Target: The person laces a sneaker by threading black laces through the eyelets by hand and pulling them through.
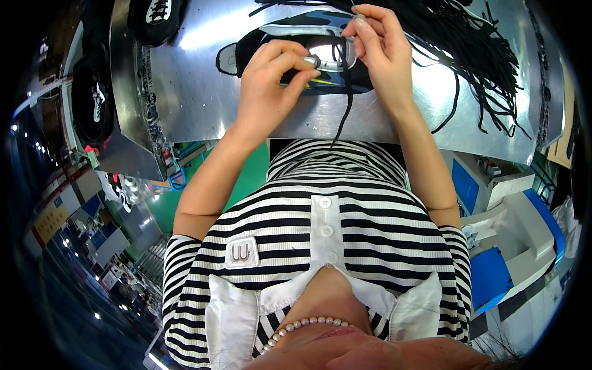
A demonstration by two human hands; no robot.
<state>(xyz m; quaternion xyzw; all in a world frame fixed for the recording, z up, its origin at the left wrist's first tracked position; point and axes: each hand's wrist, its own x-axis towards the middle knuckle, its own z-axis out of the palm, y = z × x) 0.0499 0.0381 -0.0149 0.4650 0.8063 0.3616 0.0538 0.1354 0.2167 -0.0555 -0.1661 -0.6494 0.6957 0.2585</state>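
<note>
Here the right hand [385, 52] pinches a small pale piece [359, 18], left hand [271, 71] crooked over the dark shoe upper [333, 86] on the metal surface [203, 92], grip unclear, and that trailing black lace [348, 95] could snag if tugged!

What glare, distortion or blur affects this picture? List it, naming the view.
Head view: bright glare on the metal tabletop, left of the left hand and right of the right hand; head view: fisheye bending toward the rim, corners black; head view: far-left background dim, its details hard to tell; head view: both hands well lit, no obvious motion blur.
</note>
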